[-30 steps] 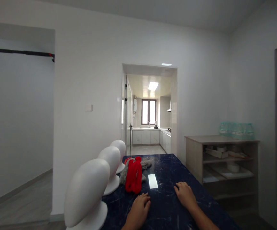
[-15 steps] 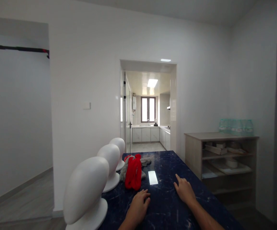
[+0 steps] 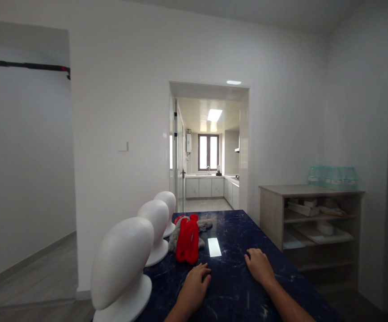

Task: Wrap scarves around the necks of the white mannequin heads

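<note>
My left hand (image 3: pixel 195 282) rests palm down on the dark blue marbled table (image 3: pixel 229 290), fingers loosely spread and nothing in it. Just beyond its fingertips lies a soft red bundle (image 3: pixel 187 240) that looks like yarn or knitted cloth. Grey fabric (image 3: pixel 174 239) pokes out from under and behind the red bundle. Near the table's right edge, my right hand (image 3: pixel 259 266) lies on the surface, also holding nothing, with its fingers slightly bent. Three white foam mannequin heads, the nearest (image 3: pixel 123 264) being largest in view, stand in a row along the left side.
A wooden shelf unit (image 3: pixel 270 210) stands to the right, with several wrapped bottles (image 3: pixel 332 178) on top and white boxes and trays inside. Past the table's far end, a doorway (image 3: pixel 244 147) leads into a kitchen with a sink and cabinets (image 3: pixel 204 188).
My right hand's index finger was stretched forward and is now drawn in beside the others. My left hand stays in place. The view has shifted slightly.
</note>
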The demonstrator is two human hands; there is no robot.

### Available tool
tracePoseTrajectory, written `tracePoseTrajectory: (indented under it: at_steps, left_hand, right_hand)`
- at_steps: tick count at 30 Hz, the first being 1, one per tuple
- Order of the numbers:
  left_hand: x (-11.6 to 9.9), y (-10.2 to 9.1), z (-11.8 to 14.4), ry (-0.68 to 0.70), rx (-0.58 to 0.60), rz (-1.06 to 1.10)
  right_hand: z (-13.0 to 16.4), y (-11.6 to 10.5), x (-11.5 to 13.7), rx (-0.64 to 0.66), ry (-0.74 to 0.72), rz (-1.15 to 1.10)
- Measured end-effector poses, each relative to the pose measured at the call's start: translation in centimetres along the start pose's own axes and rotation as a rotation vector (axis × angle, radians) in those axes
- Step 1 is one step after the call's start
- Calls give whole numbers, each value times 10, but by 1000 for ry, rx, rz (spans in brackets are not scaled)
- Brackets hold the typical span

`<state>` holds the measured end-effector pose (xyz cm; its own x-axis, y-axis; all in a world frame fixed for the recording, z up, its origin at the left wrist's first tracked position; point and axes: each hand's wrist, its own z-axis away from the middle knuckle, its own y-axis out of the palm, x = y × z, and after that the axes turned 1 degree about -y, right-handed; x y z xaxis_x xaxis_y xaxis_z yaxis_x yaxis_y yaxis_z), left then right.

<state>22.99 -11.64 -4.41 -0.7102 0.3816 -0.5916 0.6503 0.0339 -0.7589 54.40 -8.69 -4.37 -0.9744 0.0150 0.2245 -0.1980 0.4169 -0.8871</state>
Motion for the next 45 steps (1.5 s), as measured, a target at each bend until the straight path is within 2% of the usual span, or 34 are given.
tracePoseTrajectory:
  at_steps: [27, 45]
  left_hand:
    - [9, 4, -2, 34, -33, 50]
    - [5, 0, 3, 43, -31, 63]
  right_hand:
    - [-1, 5, -3, -8, -5, 9]
    - [-1, 6, -3, -13, -9, 25]
